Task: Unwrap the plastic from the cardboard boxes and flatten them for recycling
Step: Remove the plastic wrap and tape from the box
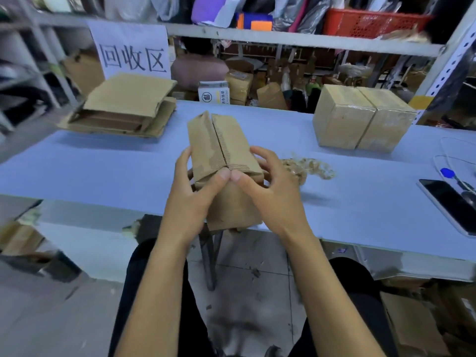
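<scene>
A small brown cardboard box [221, 145] is held up over the near edge of the pale blue table [103, 166], its top flaps meeting in a seam that faces me. My left hand [195, 191] grips its left side and my right hand [268, 191] grips its right side, both thumbs pressing at the near end of the seam. A crumpled wad of clear plastic wrap [306, 166] lies on the table just right of my right hand. Two boxes wrapped together in plastic [360, 117] stand at the back right. A stack of flattened cardboard [123, 109] lies at the back left.
A paper sign [131, 50] hangs on the metal shelving behind the stack. A phone [450, 204] and a blue-tipped cable [449, 173] lie at the table's right edge. More boxes and a red basket [371, 21] fill the shelves behind. Cardboard lies on the floor at both sides.
</scene>
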